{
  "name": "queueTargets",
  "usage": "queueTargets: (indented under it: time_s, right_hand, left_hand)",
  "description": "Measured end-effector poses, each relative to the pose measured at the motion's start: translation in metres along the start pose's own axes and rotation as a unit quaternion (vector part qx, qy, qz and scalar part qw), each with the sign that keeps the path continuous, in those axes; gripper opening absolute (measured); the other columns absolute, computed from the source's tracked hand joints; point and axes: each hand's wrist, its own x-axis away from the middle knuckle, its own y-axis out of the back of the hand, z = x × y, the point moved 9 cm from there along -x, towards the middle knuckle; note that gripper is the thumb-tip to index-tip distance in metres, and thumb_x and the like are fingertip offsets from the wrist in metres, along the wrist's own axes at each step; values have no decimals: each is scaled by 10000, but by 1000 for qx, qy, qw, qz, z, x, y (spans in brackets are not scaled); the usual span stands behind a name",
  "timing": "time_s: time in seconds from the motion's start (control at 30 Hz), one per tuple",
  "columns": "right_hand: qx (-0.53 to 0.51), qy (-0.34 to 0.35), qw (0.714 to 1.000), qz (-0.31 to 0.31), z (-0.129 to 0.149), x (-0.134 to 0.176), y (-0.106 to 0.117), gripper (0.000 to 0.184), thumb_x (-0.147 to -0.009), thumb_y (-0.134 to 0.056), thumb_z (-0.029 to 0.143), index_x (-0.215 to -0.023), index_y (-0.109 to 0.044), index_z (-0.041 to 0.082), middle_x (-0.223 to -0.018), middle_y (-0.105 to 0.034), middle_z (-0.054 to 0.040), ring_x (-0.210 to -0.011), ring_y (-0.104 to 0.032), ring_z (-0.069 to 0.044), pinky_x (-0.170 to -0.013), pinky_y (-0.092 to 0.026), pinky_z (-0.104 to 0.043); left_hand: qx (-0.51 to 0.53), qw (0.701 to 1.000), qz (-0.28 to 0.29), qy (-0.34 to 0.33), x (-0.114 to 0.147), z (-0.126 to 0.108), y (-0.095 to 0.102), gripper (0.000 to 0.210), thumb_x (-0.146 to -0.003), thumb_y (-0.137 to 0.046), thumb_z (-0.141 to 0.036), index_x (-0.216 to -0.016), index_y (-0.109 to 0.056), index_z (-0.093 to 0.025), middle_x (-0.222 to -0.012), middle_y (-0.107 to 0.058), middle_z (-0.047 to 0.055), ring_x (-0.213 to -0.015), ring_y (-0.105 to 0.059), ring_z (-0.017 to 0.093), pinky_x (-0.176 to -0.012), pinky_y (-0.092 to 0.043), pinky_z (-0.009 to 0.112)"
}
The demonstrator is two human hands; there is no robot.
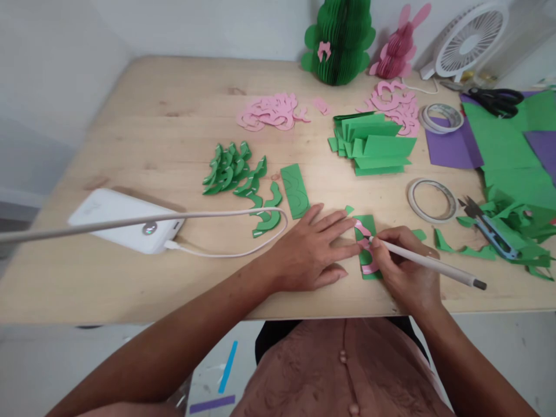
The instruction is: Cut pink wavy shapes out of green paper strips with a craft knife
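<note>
My right hand (408, 269) grips a white pen (434, 264), its tip down at the edge of a pink curved paper cutout (370, 269). That cutout lies on a small green paper rectangle (368, 222) near the table's front edge. Spread flat, my left hand (310, 252) touches the cutout and the green paper with its fingertips. Just beyond it lies another green rectangle (295, 191) with curved outlines drawn on it. Green curved cutouts (228, 168) sit in a group further left, some with white marks.
A white power bank (125, 220) with a cable (226, 255) lies left. Pink cutouts (271, 112), folded green strips (373, 145), tape rolls (432, 200), blue snips (495, 231), green scraps (530, 220) and black-handled scissors (497, 101) lie around. Behind stand a green honeycomb tree (341, 43), a pink paper rabbit (395, 49) and a fan (471, 40).
</note>
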Motion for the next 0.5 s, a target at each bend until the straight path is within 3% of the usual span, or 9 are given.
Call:
queueTargets:
  time_s: [0.5]
  right_hand:
    - [3, 2, 1000, -2, 0, -1, 0, 141, -856, -606, 301, -742, -596, 219, -588, -622, 38, -474, -532, -95, -458, -401, -209]
  left_hand:
    - [0, 1000, -5, -5, 1, 0, 0, 486, -940, -561, -416, -1399, -513, -263, -1528, -401, 142, -1437, -310, 361, -1135, -209, 640]
